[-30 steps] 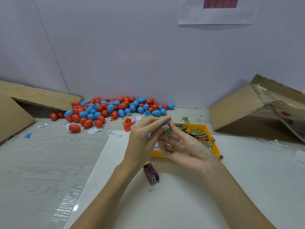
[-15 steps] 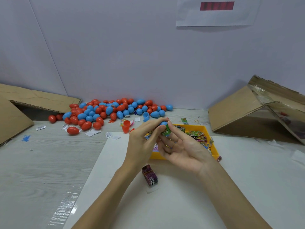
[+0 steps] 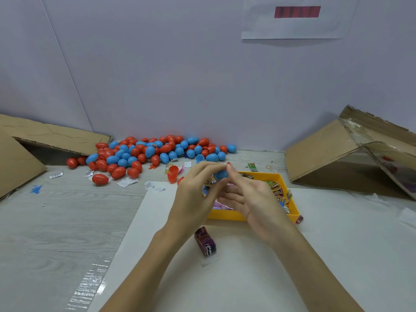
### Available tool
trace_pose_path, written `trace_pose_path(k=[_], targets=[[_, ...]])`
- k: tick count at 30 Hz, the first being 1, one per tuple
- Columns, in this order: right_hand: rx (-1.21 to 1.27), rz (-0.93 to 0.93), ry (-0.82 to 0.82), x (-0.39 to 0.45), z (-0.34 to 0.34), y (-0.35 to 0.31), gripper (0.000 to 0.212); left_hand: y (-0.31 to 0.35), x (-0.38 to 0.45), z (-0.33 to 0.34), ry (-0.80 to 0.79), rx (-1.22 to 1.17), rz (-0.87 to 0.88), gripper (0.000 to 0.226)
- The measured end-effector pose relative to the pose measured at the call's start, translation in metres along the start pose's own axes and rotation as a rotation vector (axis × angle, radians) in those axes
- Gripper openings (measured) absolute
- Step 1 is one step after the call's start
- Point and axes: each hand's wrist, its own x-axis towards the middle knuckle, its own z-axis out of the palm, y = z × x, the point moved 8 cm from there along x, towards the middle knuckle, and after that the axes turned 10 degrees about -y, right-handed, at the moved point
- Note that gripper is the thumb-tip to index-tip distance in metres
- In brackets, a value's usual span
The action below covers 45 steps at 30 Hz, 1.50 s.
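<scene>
**Left hand (image 3: 198, 194) and right hand (image 3: 254, 199) pinch 1 blue egg (image 3: 221, 174)**

Both hands meet above the far-left part of the yellow tray (image 3: 227, 215), fingertips drawn together round the egg. The left thumb and fingers curl onto its left side. The right thumb and forefinger close on its right side, and the other 3 right fingers lie loose and spread below. Only a small patch of blue shell shows between the fingertips, so whether the egg is whole or in 2 halves cannot be told. It is held in the air over the tray, not touching it.

The tray sits on a white sheet (image 3: 247, 278) and holds bright printed sachets (image 3: 277, 190), heaped toward its right side. On the sheet just in front of the tray, between the 2 forearms, lies a purple bundle (image 3: 205, 242).

Left of the tray, an open red half (image 3: 172, 174) sits near the sheet's far-left corner, with paper slips (image 3: 126, 182) scattered close by. Farther back — against the wall — a pile (image 3: 153, 154) of red and blue eggs spreads over the grey table (image 3: 56, 221). A green packet (image 3: 252, 167) lies just beyond the tray's far edge. A tipped box (image 3: 326, 158) stands well apart on the right, and flat cardboard (image 3: 51, 134) lies on the left.
</scene>
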Motion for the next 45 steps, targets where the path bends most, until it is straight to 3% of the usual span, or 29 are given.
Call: trace_pose_path(k=[3,9,14,18,23,27,33,42,45], targets=[[-0.179,-0.075,0.089,-0.001,-0.007,-0.006,0.034,0.004,0.0,0.005,-0.056,0.063,0.053,0.034],[-0.12,-0.06,0.03,0.003,-0.008,-0.002,0.047,0.006,0.001,0.002,-0.052,0.107,0.054,0.042],[-0.221,-0.085,0.082,0.006,-0.013,-0.003,0.026,0.008,-0.002,0.002,-0.017,0.127,0.064,0.044],[-0.295,-0.127,0.118,0.007,-0.015,-0.006,0.033,0.007,-0.006,0.006,0.019,0.122,0.046,0.046],[-0.367,-0.152,0.188,0.006,-0.019,-0.006,0.028,0.009,-0.007,0.009,0.028,0.098,0.027,0.046],[-0.325,-0.16,0.138,0.006,-0.017,-0.007,0.018,0.008,-0.004,0.008,0.026,0.075,-0.007,0.047],[-0.355,-0.134,0.105,0.008,-0.017,-0.005,0.025,0.006,-0.003,0.003,-0.01,0.094,-0.018,0.039],[-0.174,-0.086,0.09,0.005,-0.017,-0.005,0.03,0.006,-0.004,0.0,0.025,0.131,0.02,0.048],[0.081,-0.076,0.068,0.008,-0.032,-0.024,0.027,0.004,-0.006,-0.005,0.064,0.189,-0.014,0.05]])
